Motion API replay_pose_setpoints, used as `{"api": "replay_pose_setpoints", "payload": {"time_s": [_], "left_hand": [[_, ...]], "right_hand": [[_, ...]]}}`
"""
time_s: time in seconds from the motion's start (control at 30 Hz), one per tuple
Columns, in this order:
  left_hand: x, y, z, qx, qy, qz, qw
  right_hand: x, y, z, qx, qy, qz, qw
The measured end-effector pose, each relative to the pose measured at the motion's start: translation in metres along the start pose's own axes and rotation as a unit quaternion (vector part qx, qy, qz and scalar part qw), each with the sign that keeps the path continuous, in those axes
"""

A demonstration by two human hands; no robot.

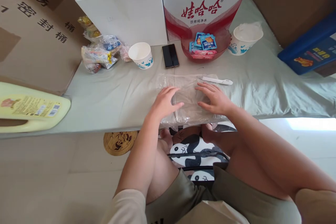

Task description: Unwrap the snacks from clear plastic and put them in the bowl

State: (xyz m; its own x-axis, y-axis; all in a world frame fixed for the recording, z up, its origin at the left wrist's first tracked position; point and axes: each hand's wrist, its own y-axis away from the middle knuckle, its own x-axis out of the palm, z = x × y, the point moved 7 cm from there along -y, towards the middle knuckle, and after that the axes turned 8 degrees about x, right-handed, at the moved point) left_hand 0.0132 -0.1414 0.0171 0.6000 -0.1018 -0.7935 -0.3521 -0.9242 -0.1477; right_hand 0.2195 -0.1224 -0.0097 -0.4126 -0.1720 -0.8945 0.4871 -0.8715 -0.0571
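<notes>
A clear plastic bag [186, 106] lies flat on the cloth-covered table, its near edge hanging slightly over the front. My left hand [166, 102] rests on the bag's left part, thumb and fingers apart, holding nothing. On the right part lies my right hand [213, 98], also spread with nothing in it. Just beyond my right fingers a white utility knife [217, 81] lies across the bag's far right edge. Behind the bag are a black phone [170, 56] and a red translucent bowl [206, 57] with blue and pink packets [207, 42] in it.
White paper cups [144, 61] [243, 44] stand left and right at the back. Wrapped snacks [98, 54] sit near a large carton [34, 24]. A yellow jug [34, 106] lies at left, a blue container [312, 49] at right. White boxes [123, 17] form the back.
</notes>
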Motion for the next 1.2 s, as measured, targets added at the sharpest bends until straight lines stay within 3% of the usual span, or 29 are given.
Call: {"api": "replay_pose_setpoints", "payload": {"time_s": [0.1, 0.27, 0.37, 0.47, 0.63, 0.77, 0.87, 0.93, 1.07, 1.2], "left_hand": [[0.01, 0.002, 0.018, -0.036, -0.001, 0.068, 0.997], [0.002, 0.004, 0.036, -0.046, -0.004, 0.057, 0.997], [-0.004, 0.005, 0.034, -0.042, -0.021, 0.012, 0.999], [-0.014, 0.005, 0.032, -0.038, 0.002, -0.062, 0.997], [-0.032, 0.01, 0.035, -0.04, 0.218, -0.192, 0.956], [-0.04, 0.011, 0.04, -0.052, 0.308, -0.224, 0.923], [-0.041, 0.011, 0.044, -0.071, 0.377, -0.233, 0.894], [-0.036, 0.01, 0.041, -0.078, 0.432, -0.197, 0.877], [-0.021, 0.009, 0.03, -0.111, 0.446, -0.071, 0.885], [-0.018, 0.011, 0.03, -0.18, 0.444, -0.065, 0.875]], "right_hand": [[0.0, 0.001, -0.013, -0.015, -0.008, 0.012, 1.0], [-0.013, 0.0, -0.017, -0.054, -0.034, -0.044, 0.997], [-0.028, 0.003, -0.004, -0.069, -0.041, -0.096, 0.992], [-0.039, 0.008, 0.003, -0.033, -0.041, -0.128, 0.99], [-0.04, 0.011, -0.002, 0.0, -0.045, -0.091, 0.995], [-0.059, 0.015, -0.012, 0.031, -0.14, -0.117, 0.983], [-0.07, 0.019, -0.023, 0.105, -0.275, -0.146, 0.945], [-0.07, 0.02, -0.027, 0.134, -0.379, -0.149, 0.903], [-0.069, 0.019, -0.031, 0.161, -0.514, -0.168, 0.826], [-0.073, 0.02, -0.045, 0.195, -0.586, -0.207, 0.759]]}}
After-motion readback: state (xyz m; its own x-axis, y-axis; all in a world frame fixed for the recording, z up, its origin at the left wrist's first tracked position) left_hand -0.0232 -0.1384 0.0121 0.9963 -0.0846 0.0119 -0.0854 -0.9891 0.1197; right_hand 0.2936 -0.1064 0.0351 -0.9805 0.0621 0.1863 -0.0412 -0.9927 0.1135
